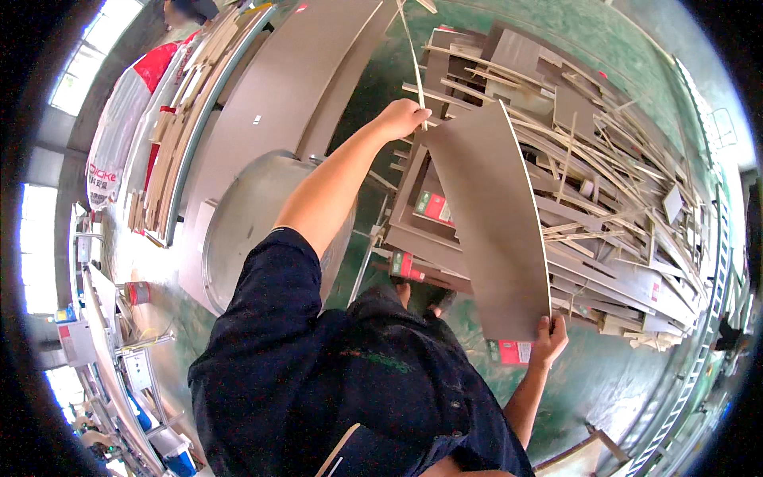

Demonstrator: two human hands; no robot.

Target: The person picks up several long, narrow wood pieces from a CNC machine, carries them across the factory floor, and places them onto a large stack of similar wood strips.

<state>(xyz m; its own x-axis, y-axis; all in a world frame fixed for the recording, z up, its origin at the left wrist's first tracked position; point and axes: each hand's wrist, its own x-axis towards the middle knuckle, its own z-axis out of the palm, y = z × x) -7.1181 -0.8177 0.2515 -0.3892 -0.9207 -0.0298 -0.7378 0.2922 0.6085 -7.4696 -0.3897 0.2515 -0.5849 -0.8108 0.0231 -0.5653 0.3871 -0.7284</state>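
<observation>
A long grey-brown board with a pale cut edge is held up in front of me, tilted over a pile of offcuts. My right hand grips its near right corner, thumb on the upper face. At the board's far left corner, my left hand is closed in a pinch on a thin pale wood strip, which runs upward from the fingers. Whether the left fingers also hold the board's corner I cannot tell.
The heap of strips and offcuts lies to the right. At left stand a round grey table top, large flat panels and stacked boards. A ladder-like rail runs along the right.
</observation>
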